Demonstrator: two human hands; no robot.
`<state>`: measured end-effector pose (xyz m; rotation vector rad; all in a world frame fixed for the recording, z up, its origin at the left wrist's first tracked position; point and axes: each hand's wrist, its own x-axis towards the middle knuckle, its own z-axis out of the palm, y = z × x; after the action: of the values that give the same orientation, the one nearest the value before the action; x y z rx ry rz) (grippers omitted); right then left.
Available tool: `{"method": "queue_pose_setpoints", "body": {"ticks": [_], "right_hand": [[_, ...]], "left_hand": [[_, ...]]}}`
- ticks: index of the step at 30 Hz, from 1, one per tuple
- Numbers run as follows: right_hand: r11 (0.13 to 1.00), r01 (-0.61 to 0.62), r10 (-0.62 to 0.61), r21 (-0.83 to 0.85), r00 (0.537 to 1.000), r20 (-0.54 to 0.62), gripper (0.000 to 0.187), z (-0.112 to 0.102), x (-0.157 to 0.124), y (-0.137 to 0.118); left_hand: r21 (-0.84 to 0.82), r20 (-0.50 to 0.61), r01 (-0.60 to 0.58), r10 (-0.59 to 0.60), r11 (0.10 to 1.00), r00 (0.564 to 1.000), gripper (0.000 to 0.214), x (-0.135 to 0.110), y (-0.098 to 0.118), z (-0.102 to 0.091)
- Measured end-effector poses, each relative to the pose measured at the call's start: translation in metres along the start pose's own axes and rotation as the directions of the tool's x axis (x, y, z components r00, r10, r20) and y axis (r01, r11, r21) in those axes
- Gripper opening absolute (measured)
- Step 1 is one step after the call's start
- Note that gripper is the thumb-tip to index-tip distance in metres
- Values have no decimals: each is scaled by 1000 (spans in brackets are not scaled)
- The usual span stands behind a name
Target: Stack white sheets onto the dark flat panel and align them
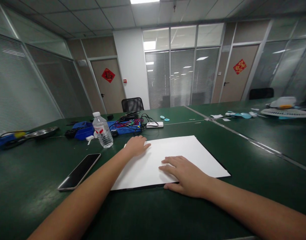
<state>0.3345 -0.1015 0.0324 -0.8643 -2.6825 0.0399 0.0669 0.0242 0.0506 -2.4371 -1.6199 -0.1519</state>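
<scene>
left hand point(136, 145) flat on white sheet point(192, 151) | right hand point(185, 175) flat, near edge

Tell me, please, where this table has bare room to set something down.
Bare green table lies right of the white sheet, up to the seam, and near the front edge left of the phone. It is crowded behind the sheet's left corner: water bottle, blue boxes, cables.

The sheet point(172, 156) lies flat on the table point(247, 160), the left hand point(136, 145) on its far left corner, the right hand point(186, 175) on its near edge. A phone point(79, 171) lies left of the sheet, a bottle point(102, 130) stands behind and left of it, cables point(130, 123) farther behind
</scene>
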Motion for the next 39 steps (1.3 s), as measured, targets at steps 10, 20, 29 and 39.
{"method": "queue_pose_setpoints", "body": {"ticks": [10,20,29,39], "right_hand": [[995,90,-85,35,990,-110,55,3,-2,10],[847,411,-505,-335,820,-269,17,-1,-2,-1],[780,406,-581,-477,753,-309,21,12,-1,-4],[718,378,-602,-585,758,-250,19,2,-6,4]], "left_hand": [[-102,12,-28,29,994,999,75,53,-10,20],[-69,65,-28,33,997,997,86,54,-3,17],[43,96,-69,64,997,993,69,50,11,17],[100,-63,-262,269,960,961,66,6,59,-81]]}}
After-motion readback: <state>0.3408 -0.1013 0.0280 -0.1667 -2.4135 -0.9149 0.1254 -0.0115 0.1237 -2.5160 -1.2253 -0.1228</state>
